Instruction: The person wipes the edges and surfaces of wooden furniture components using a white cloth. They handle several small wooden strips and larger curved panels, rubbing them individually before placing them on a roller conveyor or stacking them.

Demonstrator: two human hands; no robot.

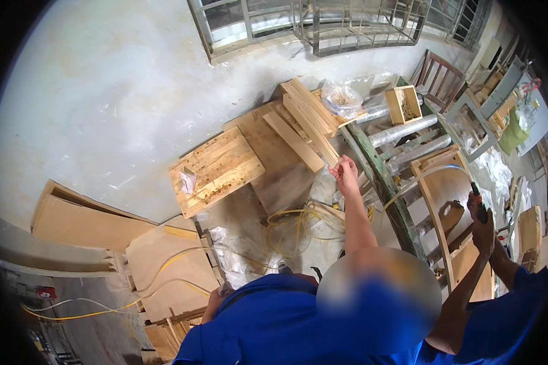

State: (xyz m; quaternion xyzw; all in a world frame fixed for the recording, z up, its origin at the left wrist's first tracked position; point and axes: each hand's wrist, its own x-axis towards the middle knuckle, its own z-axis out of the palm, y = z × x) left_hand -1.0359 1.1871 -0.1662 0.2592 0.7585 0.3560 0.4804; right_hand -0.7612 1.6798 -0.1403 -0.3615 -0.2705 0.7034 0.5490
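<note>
My right hand (345, 176) reaches forward, its fingers closed on the near end of a long, thin wooden strip (327, 149). This strip lies along a stack of wooden boards (307, 109), beside a loose plank (293, 141). Low and close to my blue-clothed body is my left hand (214, 302), mostly hidden by the sleeve. A small greyish thing (226, 289) shows at it, but its kind and my finger positions are unclear. Nearest to that hand lies a flat brown panel (170, 267).
At right, a co-worker's hand (484, 228) holds a black-and-orange tool (480, 204) over a curved wooden frame (435, 210). A green roller stand (380, 176) bears an open wooden box (403, 104). Yellow hoses (286, 228) trail across the floor. A wooden-topped table (219, 164) stands by the wall.
</note>
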